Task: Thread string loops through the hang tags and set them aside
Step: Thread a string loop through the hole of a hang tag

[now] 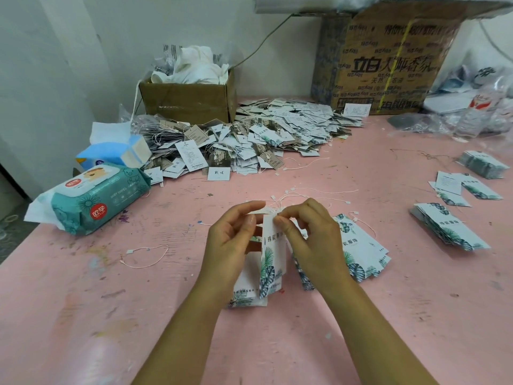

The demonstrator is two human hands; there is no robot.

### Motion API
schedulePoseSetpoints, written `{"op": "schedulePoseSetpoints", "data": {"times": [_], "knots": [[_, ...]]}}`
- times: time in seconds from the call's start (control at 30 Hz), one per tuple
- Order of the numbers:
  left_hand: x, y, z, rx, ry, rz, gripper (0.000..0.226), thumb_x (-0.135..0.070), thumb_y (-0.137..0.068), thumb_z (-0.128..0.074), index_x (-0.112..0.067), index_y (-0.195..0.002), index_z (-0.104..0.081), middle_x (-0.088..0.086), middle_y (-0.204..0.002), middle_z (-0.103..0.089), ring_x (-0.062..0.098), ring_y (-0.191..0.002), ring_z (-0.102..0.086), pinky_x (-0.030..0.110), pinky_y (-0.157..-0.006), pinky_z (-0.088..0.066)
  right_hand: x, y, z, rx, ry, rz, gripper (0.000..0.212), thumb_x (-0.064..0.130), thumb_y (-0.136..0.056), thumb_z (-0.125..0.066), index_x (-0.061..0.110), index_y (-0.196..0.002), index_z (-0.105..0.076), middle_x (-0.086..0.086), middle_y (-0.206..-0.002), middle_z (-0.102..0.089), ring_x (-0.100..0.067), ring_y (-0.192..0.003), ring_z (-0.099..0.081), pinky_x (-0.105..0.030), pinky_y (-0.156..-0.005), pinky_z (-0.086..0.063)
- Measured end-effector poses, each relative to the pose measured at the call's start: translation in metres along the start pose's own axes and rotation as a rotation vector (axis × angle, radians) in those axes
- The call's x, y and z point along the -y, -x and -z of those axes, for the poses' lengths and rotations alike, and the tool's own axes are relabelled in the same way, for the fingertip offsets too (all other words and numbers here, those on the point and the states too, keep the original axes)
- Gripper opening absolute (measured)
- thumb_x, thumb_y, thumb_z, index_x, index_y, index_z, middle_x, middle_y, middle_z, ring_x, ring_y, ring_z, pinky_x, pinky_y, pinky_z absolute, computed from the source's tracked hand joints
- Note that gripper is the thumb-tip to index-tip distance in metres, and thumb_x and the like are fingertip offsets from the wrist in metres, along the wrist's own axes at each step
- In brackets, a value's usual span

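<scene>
With my left fingers (251, 208) pinching the hang tags (270, 254) and my right fingers (294, 211) pinching the string loop (279, 202), any slack may let it slip out.

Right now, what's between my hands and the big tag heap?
Head view: loose string loops on the pink table, just beyond the left hand and right hand; then mostly bare table up to the heap.

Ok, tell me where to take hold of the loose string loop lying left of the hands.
Probably pinch the loose string loop at its small white clasp, the left end. It lies flat on the pink table, apart from other things, so come straight down from above; the thin cord alone offers little to catch.
</scene>
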State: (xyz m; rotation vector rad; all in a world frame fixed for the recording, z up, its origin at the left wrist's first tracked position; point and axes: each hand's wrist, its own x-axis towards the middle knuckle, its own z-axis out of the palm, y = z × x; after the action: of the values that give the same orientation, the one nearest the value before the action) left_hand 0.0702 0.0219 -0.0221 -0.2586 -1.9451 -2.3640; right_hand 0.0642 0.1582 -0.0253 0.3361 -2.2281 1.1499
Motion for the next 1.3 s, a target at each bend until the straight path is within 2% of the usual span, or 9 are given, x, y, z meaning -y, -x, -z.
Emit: {"op": "schedulePoseSetpoints", "data": {"times": [0.1, 0.23, 0.43, 0.63, 0.73, 0.83, 0.93, 1.07, 1.3], "knots": [[0.0005, -0.0021, 0.0025, -0.009, 0.023, 0.025, 0.028, 0.006, -0.085, -0.056, -0.019, -0.094, -0.067, -0.002, -0.076, -0.07, 0.01, -0.069, -0.066, 0.02, -0.057, -0.052, 0.0007, 0.0017, -0.0029, 0.035, -0.04, 0.036, 0.013, 0.02, -0.082, -0.061, 0.008, -0.08, -0.067, 0.013, -0.071, -0.044, -0.006, -0.069, -0.042, -0.014, -0.062, -0.031], [0.0043, -0.0032, 0.004, 0.005, 0.012, 0.041, 0.018, 0.001, -0.082, -0.062, -0.016, -0.084, -0.068, -0.004, -0.074, -0.07, 0.008, -0.07, -0.065, 0.019, -0.06, -0.052, 0.0007, 0.003, -0.0057, 0.031, -0.072, 0.073, 0.009, 0.016, -0.081, -0.063, 0.007, -0.079, -0.066, 0.0, -0.07, -0.054, -0.006, -0.067, -0.042, -0.02, -0.062, -0.034], [0.0048, -0.0029, 0.0034, 0.03, -0.071, 0.059, 0.017, -0.002, -0.087, -0.058, -0.016, -0.08, -0.065, -0.005, -0.067, -0.065, 0.009, -0.06, -0.059, 0.02, -0.053, -0.049, 0.0007, 0.0037, -0.0061, 0.041, -0.104, 0.067, 0.008, 0.015, -0.081, -0.063, 0.008, -0.079, -0.067, -0.001, -0.071, -0.055, -0.008, -0.066, -0.043, -0.024, -0.062, -0.035], [0.0045, -0.0027, 0.0033, 0.052, -0.159, 0.092, 0.019, -0.006, -0.094, -0.05, -0.015, -0.079, -0.057, -0.005, -0.058, -0.054, 0.008, -0.038, -0.037, 0.016, -0.04, -0.033, 0.0009, 0.0041, -0.0052, 0.135, -0.133, -0.007, 0.019, 0.019, -0.083, -0.058, 0.012, -0.099, -0.064, 0.03, -0.073, -0.051, 0.003, -0.068, -0.046, -0.01, -0.064, -0.032], [0.0053, -0.0015, 0.0002, 0.041, -0.201, 0.109, 0.02, -0.007, -0.095, -0.047, -0.018, -0.08, -0.054, -0.006, -0.056, -0.053, 0.008, -0.041, -0.04, 0.017, -0.042, -0.034, 0.001, 0.0044, -0.0058, 0.213, -0.087, 0.004, 0.026, 0.021, -0.086, -0.052, 0.01, -0.107, -0.064, 0.022, -0.075, -0.045, 0.002, -0.075, -0.043, -0.018, -0.071, -0.033], [0.0058, -0.0005, -0.0007, 0.006, -0.239, 0.093, 0.022, -0.007, -0.094, -0.048, -0.022, -0.079, -0.053, -0.006, -0.063, -0.056, 0.009, -0.056, -0.048, 0.023, -0.054, -0.04, 0.0015, 0.0023, -0.0037, 0.22, -0.068, -0.005, 0.024, 0.019, -0.086, -0.049, 0.007, -0.098, -0.066, 0.004, -0.083, -0.054, -0.016, -0.082, -0.049, -0.029, -0.073, -0.038], [0.0061, -0.0003, -0.0011, -0.008, -0.252, 0.061, 0.021, -0.011, -0.096, -0.046, -0.022, -0.078, -0.051, -0.002, -0.069, -0.054, 0.013, -0.063, -0.047, 0.03, -0.061, -0.039, 0.0014, 0.0014, -0.0013, 0.211, -0.066, 0.008, 0.023, 0.018, -0.087, -0.048, 0.005, -0.095, -0.066, -0.007, -0.085, -0.058, -0.022, -0.083, -0.052, -0.034, -0.072, -0.042], [0.007, -0.0017, -0.0017, -0.062, -0.218, 0.033, 0.017, -0.013, -0.097, -0.045, -0.02, -0.082, -0.05, -0.001, -0.071, -0.054, 0.013, -0.066, -0.047, 0.031, -0.063, -0.04, -0.0007, 0.0013, -0.0001, 0.242, -0.059, 0.016, 0.022, 0.015, -0.089, -0.049, 0.007, -0.101, -0.065, -0.003, -0.087, -0.057, -0.019, -0.084, -0.052, -0.032, -0.073, -0.042], [0.0017, -0.0047, 0.0003, -0.082, 0.114, 0.048, 0.021, -0.009, -0.099, -0.035, -0.016, -0.082, -0.044, -0.004, -0.087, -0.07, 0.008, -0.069, -0.05, 0.023, -0.061, -0.038, -0.0052, 0.0014, 0.0016, 0.198, -0.06, 0.004, 0.023, 0.01, -0.092, -0.05, 0.012, -0.111, -0.063, 0.013, -0.093, -0.054, 0.0, -0.076, -0.047, -0.023, -0.073, -0.041]]}}
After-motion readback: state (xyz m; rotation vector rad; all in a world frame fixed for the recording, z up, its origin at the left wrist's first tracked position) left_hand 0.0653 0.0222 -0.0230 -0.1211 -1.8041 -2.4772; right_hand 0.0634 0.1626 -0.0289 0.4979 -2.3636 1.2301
